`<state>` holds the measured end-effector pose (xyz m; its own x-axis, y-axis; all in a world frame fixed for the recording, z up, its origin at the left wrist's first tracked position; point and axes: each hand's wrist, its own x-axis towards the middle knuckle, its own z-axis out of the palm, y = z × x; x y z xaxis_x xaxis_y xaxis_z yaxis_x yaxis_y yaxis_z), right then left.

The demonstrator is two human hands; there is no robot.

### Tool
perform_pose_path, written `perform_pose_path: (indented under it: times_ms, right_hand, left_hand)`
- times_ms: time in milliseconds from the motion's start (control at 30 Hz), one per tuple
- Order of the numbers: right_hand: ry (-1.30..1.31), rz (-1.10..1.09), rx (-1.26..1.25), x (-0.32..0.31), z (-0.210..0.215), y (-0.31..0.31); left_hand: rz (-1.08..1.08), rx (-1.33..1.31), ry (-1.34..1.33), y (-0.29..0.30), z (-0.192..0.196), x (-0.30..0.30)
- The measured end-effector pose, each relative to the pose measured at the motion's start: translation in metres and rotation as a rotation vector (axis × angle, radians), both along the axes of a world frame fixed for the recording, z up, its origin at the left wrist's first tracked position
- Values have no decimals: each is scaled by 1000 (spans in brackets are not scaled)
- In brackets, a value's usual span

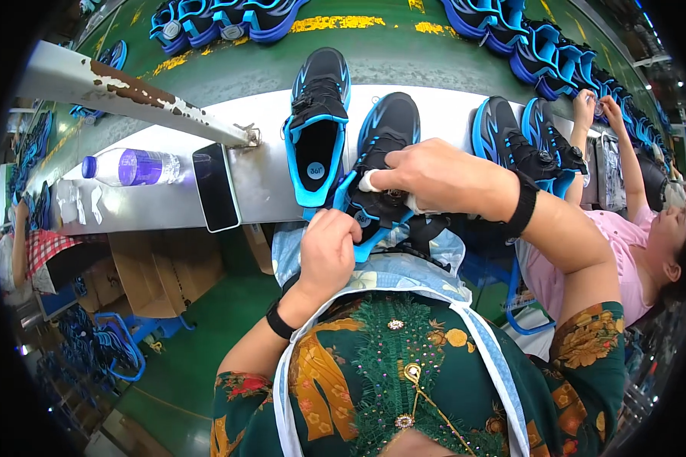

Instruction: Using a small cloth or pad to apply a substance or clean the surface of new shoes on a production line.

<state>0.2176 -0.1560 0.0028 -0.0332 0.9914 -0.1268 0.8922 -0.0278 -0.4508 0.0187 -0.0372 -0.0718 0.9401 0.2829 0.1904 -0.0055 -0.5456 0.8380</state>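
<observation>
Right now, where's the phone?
Head view, left of centre: the phone lies on the metal bench, right of the plastic bottle and left of the shoe nearest it.

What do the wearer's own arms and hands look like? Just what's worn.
Left hand: narrow black wristband. Right hand: wide black wristband, white finger coverings. Both arms: short dark-green fabric sleeves with orange floral print; forearms uncovered.
</observation>
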Motion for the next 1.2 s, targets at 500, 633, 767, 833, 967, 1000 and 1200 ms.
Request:
perform_pose_path:
  times_ms: [500,633,767,833,967,1000,1200]
  right_hand:
    - [166,-359,249,-29,-26,-23]
    - [-71,-336,363,-36,-31,-21]
    - [430,-409,128,-11,-6,-34]
    - [950,-474,121,-8,3,-40]
    - [1197,-347,-157,-18,24,-42]
    - [1215,-287,-224,-20,32,-41]
    - [1434,-198,-510,-23,46,-31]
  left_hand:
    - [27,-1095,615,7,24,21]
    - [26,-1016,634,12,30,25]
    - [-160,-493,441,15,53,13]
    - [-36,-332,180,30,73,18]
    - [-434,-81,72,33,99,34]
    - [-482,-64,89,29,89,34]
    - [-500,222,-80,29,120,37]
